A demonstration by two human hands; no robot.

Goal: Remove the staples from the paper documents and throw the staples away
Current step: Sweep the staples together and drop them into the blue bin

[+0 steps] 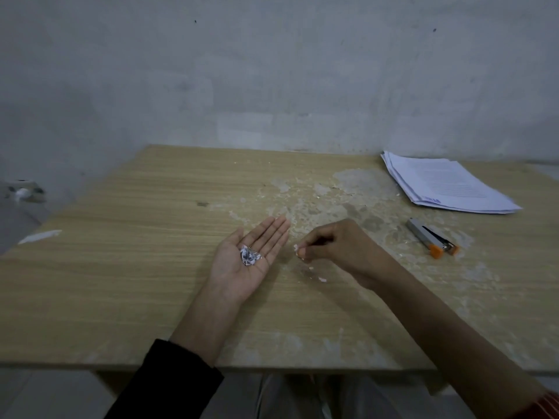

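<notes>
My left hand (245,261) lies palm up on the wooden table (121,282), fingers flat, with a small heap of pulled staples and paper scraps (248,255) resting in the palm. Just to its right, my right hand (332,246) is curled, thumb and fingertips pinched on a tiny pale bit (298,251) at the table surface; I cannot tell whether it is a staple or a scrap. Two more small pale scraps (320,279) lie on the table below that hand. A stack of white printed paper documents (447,184) sits at the far right.
A grey and orange stapler (431,240) lies on the table right of my right hand. The tabletop's middle is scuffed and patchy. A white paper strip (40,236) sits near the left edge. A grey wall stands behind the table.
</notes>
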